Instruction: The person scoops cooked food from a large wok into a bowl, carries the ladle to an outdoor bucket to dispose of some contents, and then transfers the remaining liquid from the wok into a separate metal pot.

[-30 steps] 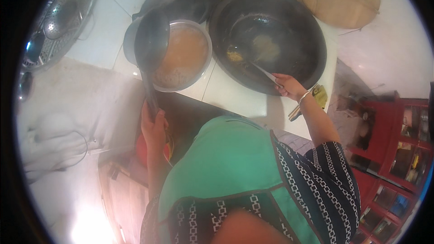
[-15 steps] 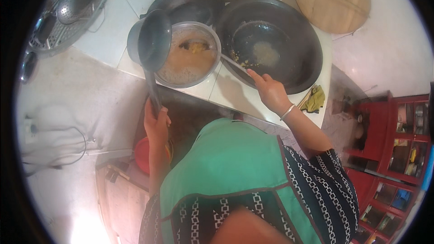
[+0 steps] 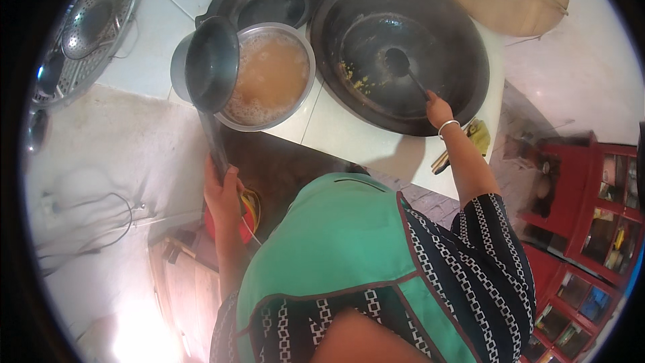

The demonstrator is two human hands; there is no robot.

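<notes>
Right Hand point(image 3: 440, 111) Gripping Ladle point(image 3: 397, 62), Left Hand point(image 3: 225, 190) Gripping Pan point(image 3: 211, 67)

The right fingers are clasping the ladle's handle, and its dark round head is sitting inside the big black wok point(image 3: 440, 33), over on the right side of the counter point(image 3: 383, 151). Whether it's touching bottom, the view isn't telling! Yellow bits point(image 3: 361, 83) are clinging to the wok's inner wall, left of the ladle.

Across to the left: those fingers are wrapping the pan's long handle, and the deep, dark pan is tilting, its mouth facing right. It's overlapping the left rim of the metal bowl point(image 3: 312, 81) near the counter's front left edge; touching or apart, nobody's able to tell. The bowl is holding cloudy orange-brown liquid point(image 3: 272, 74), foam edging it.

Behind, a second dark wok point(image 3: 232, 1) is sitting toward the counter's back edge. Down by the front right corner, a yellow-green cloth point(image 3: 479, 137) is lying beside thin sticks point(image 3: 440, 160).
</notes>
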